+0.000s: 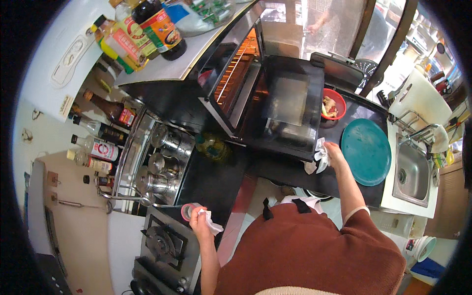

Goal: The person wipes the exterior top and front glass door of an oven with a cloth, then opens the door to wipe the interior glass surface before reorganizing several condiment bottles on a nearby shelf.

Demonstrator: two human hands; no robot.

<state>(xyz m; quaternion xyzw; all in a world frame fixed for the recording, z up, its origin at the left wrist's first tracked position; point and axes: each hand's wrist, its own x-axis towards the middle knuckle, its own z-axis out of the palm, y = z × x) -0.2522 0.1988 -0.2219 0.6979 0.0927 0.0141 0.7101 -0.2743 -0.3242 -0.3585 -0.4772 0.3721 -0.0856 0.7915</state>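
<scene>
My left hand (201,225) grips a crumpled white tissue (212,224) beside a pink-rimmed round container (189,211), at the corner of the gas stove; whether it also touches the container I cannot tell. In my right hand (333,153) is another crumpled white tissue (322,155), close to the front edge of the lowered oven door (289,107). The oven (236,81) stands open, with a wire rack (239,61) inside under an orange glow. A green oval board (366,152) lies just right of my right hand. Behind it, a red bowl (344,105) holds ginger-like pieces.
Several sauce bottles (158,31) stand on the ledge over the oven. A wire basket (125,158) with steel pots is left, above the gas stove (162,239). An oil bottle (212,147) is near the oven. The steel sink (413,177) is right. Behind glass, a person's arm (320,22) shows.
</scene>
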